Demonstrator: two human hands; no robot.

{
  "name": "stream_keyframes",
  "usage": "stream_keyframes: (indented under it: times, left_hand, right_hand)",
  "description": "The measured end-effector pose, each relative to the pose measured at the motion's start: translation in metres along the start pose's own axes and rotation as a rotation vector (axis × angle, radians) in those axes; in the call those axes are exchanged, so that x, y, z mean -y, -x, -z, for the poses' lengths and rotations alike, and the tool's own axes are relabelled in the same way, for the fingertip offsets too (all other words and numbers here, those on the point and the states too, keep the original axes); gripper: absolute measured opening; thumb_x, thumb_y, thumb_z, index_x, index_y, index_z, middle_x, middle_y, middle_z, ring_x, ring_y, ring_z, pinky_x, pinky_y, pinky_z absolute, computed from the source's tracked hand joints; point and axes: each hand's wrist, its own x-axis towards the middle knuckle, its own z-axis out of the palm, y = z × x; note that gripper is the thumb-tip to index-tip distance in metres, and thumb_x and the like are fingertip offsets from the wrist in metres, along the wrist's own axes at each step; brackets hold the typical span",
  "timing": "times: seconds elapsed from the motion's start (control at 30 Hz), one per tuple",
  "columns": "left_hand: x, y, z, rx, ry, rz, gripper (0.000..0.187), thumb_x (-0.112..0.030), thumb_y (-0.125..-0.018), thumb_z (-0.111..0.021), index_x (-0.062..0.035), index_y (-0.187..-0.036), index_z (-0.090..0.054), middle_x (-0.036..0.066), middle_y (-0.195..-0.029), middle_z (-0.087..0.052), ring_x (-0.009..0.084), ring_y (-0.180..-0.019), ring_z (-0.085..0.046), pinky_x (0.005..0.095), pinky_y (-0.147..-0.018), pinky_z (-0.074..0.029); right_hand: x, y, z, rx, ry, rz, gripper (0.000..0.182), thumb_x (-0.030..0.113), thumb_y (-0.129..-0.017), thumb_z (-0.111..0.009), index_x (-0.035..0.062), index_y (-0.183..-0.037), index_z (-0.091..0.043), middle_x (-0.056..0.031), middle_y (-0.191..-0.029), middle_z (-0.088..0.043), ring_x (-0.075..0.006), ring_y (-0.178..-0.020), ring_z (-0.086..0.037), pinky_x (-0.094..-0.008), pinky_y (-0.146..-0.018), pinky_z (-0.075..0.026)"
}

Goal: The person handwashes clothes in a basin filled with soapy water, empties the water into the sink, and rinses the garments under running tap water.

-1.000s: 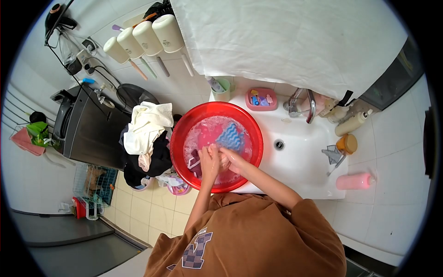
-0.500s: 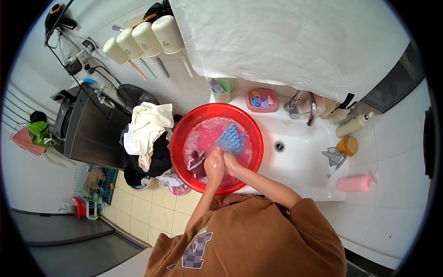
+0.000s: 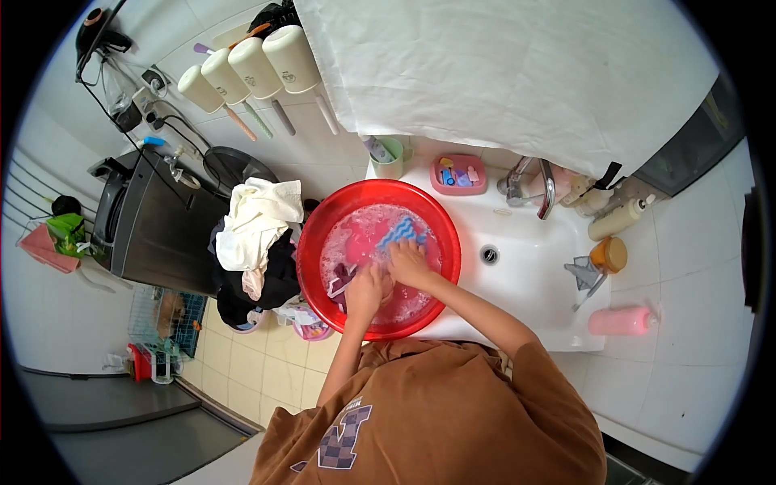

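Note:
Inside a red basin (image 3: 444, 212) of pink, foamy water, my right hand (image 3: 409, 263) rests on a blue cloth with wavy stripes (image 3: 398, 233), its fingers apart. The cloth's lower part is hidden beneath the hand. Just to the left, my left hand (image 3: 364, 289) is closed, its fingertips low at the water close to my right hand; what it grips is hidden. A dark maroon cloth with white trim (image 3: 339, 280) floats by the basin's left side, beside my left hand.
The basin stands on the edge of a white sink (image 3: 517, 299) with a faucet (image 3: 547, 190). A pink soap dish (image 3: 458, 175) and green cup (image 3: 389, 162) sit behind. Bottles and a pink bottle (image 3: 620, 321) line the right. Piled clothes (image 3: 259, 222) lie left, near a dark machine (image 3: 166, 222).
My hands, together before, have moved apart: the right one upward over the blue cloth, the left slightly left. The blue cloth now sits lower in the water, more covered.

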Motion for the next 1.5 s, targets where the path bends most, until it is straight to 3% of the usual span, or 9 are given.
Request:
stream_keyframes:
  times: [0.23, 0.37, 0.53, 0.63, 0.83, 0.97, 1.07, 1.23, 1.5]
  left_hand:
    - [0.027, 0.007, -0.009, 0.121, -0.149, -0.189, 0.032, -0.026, -0.080, -0.044, -0.0007, -0.068, -0.059, 0.022, -0.069, -0.056, 0.0396, -0.070, -0.053, 0.0445, -0.062, -0.042]
    - [0.027, 0.012, -0.007, 0.233, -0.108, -0.082, 0.028, -0.024, -0.078, -0.047, 0.0005, -0.070, -0.059, 0.022, -0.070, -0.056, 0.0378, -0.068, -0.054, 0.0434, -0.063, -0.042]
    - [0.027, 0.014, -0.003, 0.163, -0.007, -0.108, 0.028, -0.026, -0.077, -0.048, -0.0004, -0.072, -0.060, 0.022, -0.072, -0.056, 0.0365, -0.066, -0.055, 0.0436, -0.060, -0.042]
    - [0.025, 0.014, 0.002, 0.282, -0.022, 0.003, 0.027, -0.029, -0.077, -0.049, -0.0054, -0.080, -0.062, 0.020, -0.077, -0.057, 0.0362, -0.076, -0.053, 0.0409, -0.066, -0.041]
    - [0.006, 0.021, 0.008, -0.002, -0.359, -0.149, 0.025, -0.027, -0.076, -0.050, -0.0061, -0.079, -0.062, 0.018, -0.093, -0.051, 0.0331, -0.086, -0.043, 0.0379, -0.073, -0.036]
    - [0.039, 0.002, -0.024, -0.014, -0.029, -0.128, 0.039, -0.022, -0.081, -0.045, 0.0026, -0.111, -0.042, 0.021, -0.097, -0.046, 0.0346, -0.086, -0.046, 0.0385, -0.076, -0.038]
    - [0.023, -0.010, -0.021, 0.416, 1.191, 0.607, 0.043, -0.037, -0.088, -0.030, -0.0063, -0.118, -0.030, 0.018, -0.110, -0.044, 0.0266, -0.098, -0.047, 0.0368, -0.080, -0.042]
    - [0.050, -0.025, -0.032, 0.524, 1.637, 0.576, 0.039, -0.039, -0.087, -0.031, -0.0103, -0.112, -0.040, 0.012, -0.106, -0.049, 0.0221, -0.093, -0.052, 0.0371, -0.075, -0.046]
    - [0.039, -0.018, -0.035, 0.348, 1.968, 0.566, 0.036, -0.037, -0.087, -0.034, -0.0084, -0.107, -0.044, 0.010, -0.104, -0.051, 0.0207, -0.093, -0.052, 0.0370, -0.074, -0.046]
  right_hand:
    - [-0.013, 0.016, -0.023, 0.141, 0.279, 0.428, 0.057, 0.015, -0.067, -0.058, 0.0095, -0.119, -0.035, -0.0184, -0.127, -0.026, -0.0369, -0.113, -0.027, -0.0576, -0.081, -0.032]
    - [-0.018, -0.005, -0.022, -0.080, -0.088, 0.110, 0.043, -0.001, -0.067, -0.051, 0.0013, -0.108, -0.039, -0.0237, -0.116, -0.033, -0.0417, -0.105, -0.035, -0.0462, -0.081, -0.039]
    - [-0.021, -0.001, -0.019, 0.163, -0.128, 0.318, 0.038, -0.005, -0.063, -0.050, -0.0027, -0.101, -0.044, -0.0258, -0.104, -0.042, -0.0389, -0.096, -0.042, -0.0418, -0.081, -0.039]
    - [-0.015, 0.003, -0.016, -0.139, 0.042, 0.103, 0.037, -0.002, -0.063, -0.053, -0.0019, -0.100, -0.046, -0.0231, -0.094, -0.050, -0.0360, -0.091, -0.049, -0.0399, -0.079, -0.041]
    - [-0.036, -0.015, -0.031, 0.335, -0.338, 0.359, 0.014, 0.009, -0.072, -0.047, 0.0002, -0.079, -0.056, -0.0156, -0.068, -0.057, -0.0305, -0.067, -0.057, -0.0359, -0.062, -0.045]
    - [0.008, -0.006, 0.006, 0.048, -0.720, 0.088, 0.019, 0.013, -0.075, -0.043, -0.0017, -0.074, -0.056, -0.0156, -0.068, -0.057, -0.0257, -0.065, -0.056, -0.0342, -0.060, -0.043]
    - [0.045, 0.005, 0.031, -0.109, -0.826, 0.219, 0.018, 0.013, -0.073, -0.044, -0.0022, -0.071, -0.054, -0.0170, -0.064, -0.054, -0.0260, -0.061, -0.056, -0.0350, -0.057, -0.042]
    - [0.085, 0.032, 0.040, -0.084, -0.896, 0.317, 0.012, 0.010, -0.071, -0.047, -0.0002, -0.075, -0.052, -0.0119, -0.067, -0.054, -0.0183, -0.065, -0.053, -0.0307, -0.061, -0.041]
    - [0.072, 0.027, -0.001, -0.327, -0.511, 0.290, 0.020, 0.019, -0.077, -0.051, 0.0003, -0.074, -0.045, -0.0207, -0.064, -0.053, -0.0380, -0.064, -0.053, -0.0430, -0.053, -0.040]
